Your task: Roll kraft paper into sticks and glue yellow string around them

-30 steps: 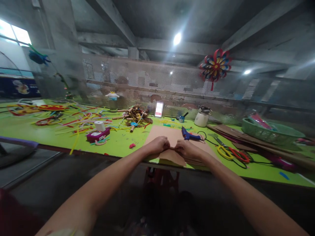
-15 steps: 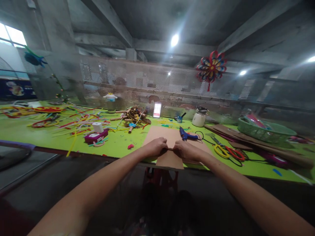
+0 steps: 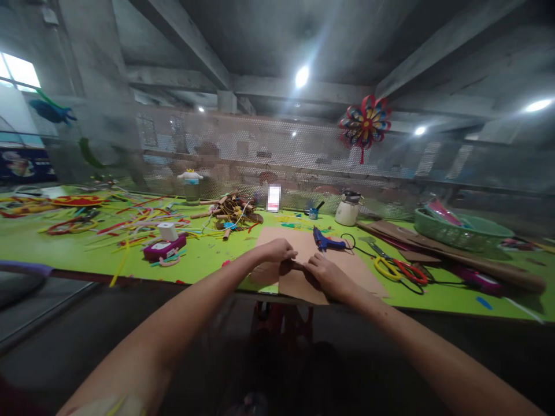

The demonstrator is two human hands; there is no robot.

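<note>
A piece of brown cardboard (image 3: 299, 290) lies at the table's front edge, with its far edge raised or rolled into a narrow ridge. My left hand (image 3: 277, 251) is at the left end of that ridge, fingers bent and pinching it. On the right, my right hand (image 3: 328, 277) has its fingers curled over the other end of the ridge. Beneath both hands is a larger flat cardboard sheet (image 3: 362, 270). A blue glue gun (image 3: 332, 241) rests on this sheet just beyond my right hand.
Scissors with yellow and red handles (image 3: 401, 270) lie to the right, near cardboard strips (image 3: 468, 254) and a green basket (image 3: 462, 228). Leftward are a purple box (image 3: 163, 247), scattered colourful strips (image 3: 130, 222) and a pile of brown rolls (image 3: 234, 211). A white jug (image 3: 347, 211) stands behind.
The small cardboard piece has turned and shifted slightly right under my hands. My left fingers have loosened a little, and my right hand has moved lower over it. The camera view has shifted slightly.
</note>
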